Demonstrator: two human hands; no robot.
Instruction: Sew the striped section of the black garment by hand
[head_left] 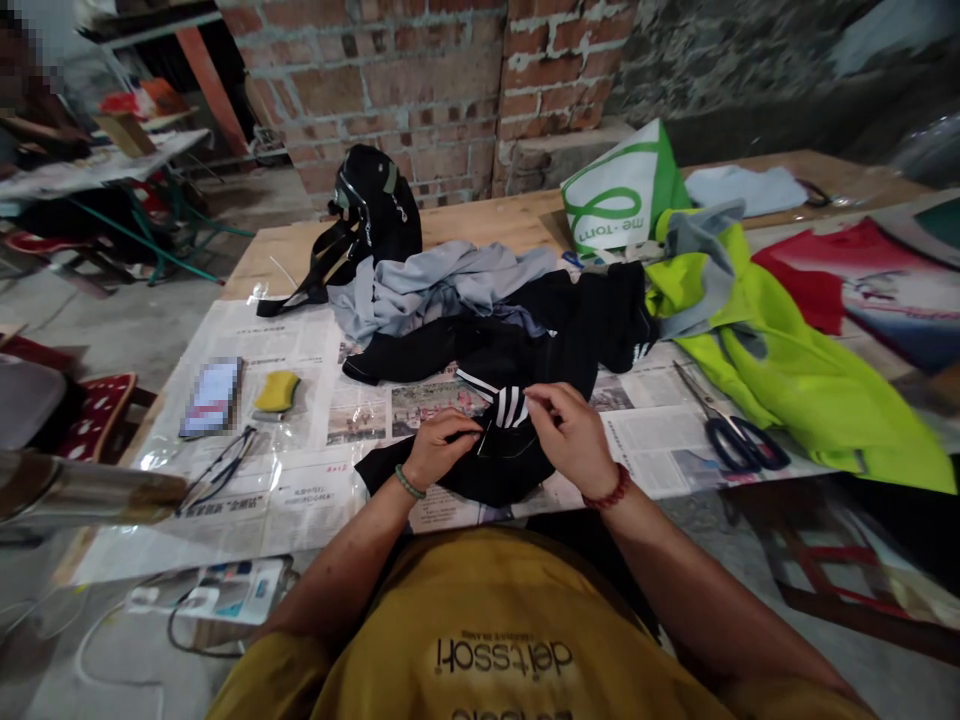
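- Heaped clothes [450, 290] crowd the table just beyond both hands.
- Counted: one backpack [382, 205], one yellow sponge [277, 391], large scissors [739, 440] rightward.
- Green-white bag [619, 200]: contents hidden.
- Black striped cloth [499, 475] between hands, near edge.
- Right hand [574, 430] pinches stripes; left hand's [435, 448] fingertips close together, grip unclear.

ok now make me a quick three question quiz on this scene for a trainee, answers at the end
1. True or false: the large scissors lie to the right of the yellow sponge.
2. Which wrist wears the red bracelet? A) left B) right
3. Fill in: the left hand and right hand are at black cloth with ____ stripes.

Key: 1. true; 2. B; 3. white
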